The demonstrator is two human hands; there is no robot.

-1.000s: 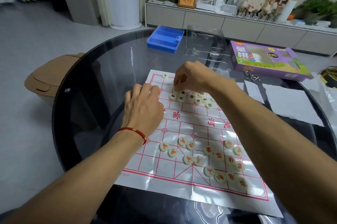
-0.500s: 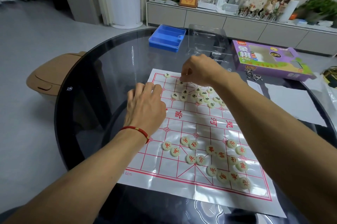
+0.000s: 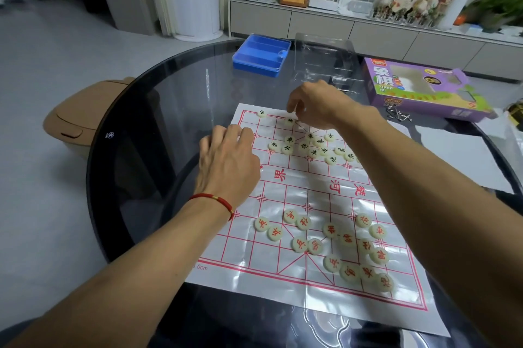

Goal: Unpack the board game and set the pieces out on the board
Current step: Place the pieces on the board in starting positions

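Glass table (image 3: 158, 110) holds the board (image 3: 308, 197), where the left hand (image 3: 229, 161) presses flat on its left edge while the right hand (image 3: 314, 103), fingers now loosely curled and empty, has just dropped a black piece (image 3: 289, 121) onto the far row, the rest unsorted.

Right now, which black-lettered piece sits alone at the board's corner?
The black-lettered piece at the far-left corner of the board; the others cluster further right.

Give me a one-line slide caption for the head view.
Left hand rests on the board's edge while the right hand hovers over black-lettered pieces; red-lettered pieces lie unsorted.
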